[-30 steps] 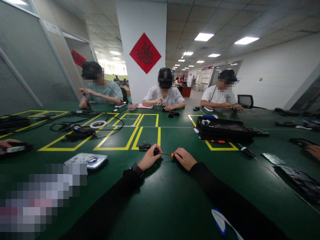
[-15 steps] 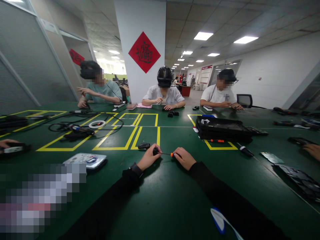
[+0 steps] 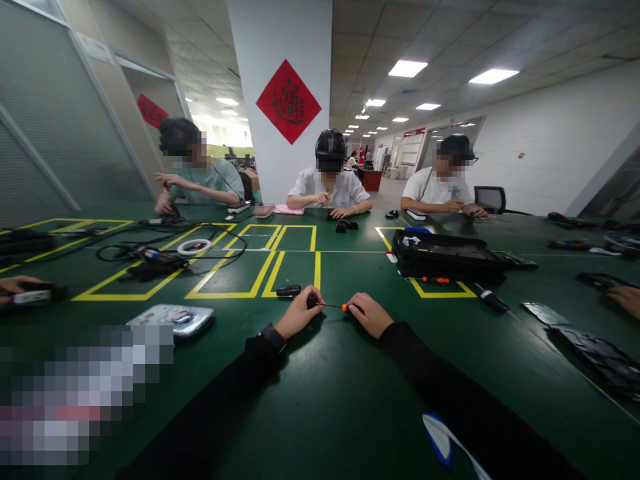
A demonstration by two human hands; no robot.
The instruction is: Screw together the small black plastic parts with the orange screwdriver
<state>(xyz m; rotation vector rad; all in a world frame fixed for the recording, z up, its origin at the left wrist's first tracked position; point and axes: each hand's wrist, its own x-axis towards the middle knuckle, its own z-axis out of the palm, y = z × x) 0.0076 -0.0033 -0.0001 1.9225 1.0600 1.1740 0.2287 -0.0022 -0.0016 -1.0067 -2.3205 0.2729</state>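
Observation:
My left hand [image 3: 300,313] is closed around a small black cylindrical part [image 3: 312,300], whose exact kind I cannot make out. My right hand [image 3: 370,313] grips an orange-handled screwdriver [image 3: 345,307], most of its handle hidden by the fingers. The thin shaft points left and its tip meets the black part. Just beyond my left hand, another black cylindrical piece [image 3: 289,291] lies on its side on the green table [image 3: 330,400].
At the right stand stacked black trays [image 3: 445,257], with orange screwdrivers [image 3: 436,280] before them and a black-handled tool [image 3: 493,300] nearby. A clear case [image 3: 187,320] lies left; cables [image 3: 150,253] spread behind it. Co-workers sit opposite, and others' hands show at both sides.
Both hands keep their hold, with the screwdriver against the black part. The view has shifted very slightly; nothing else has clearly moved.

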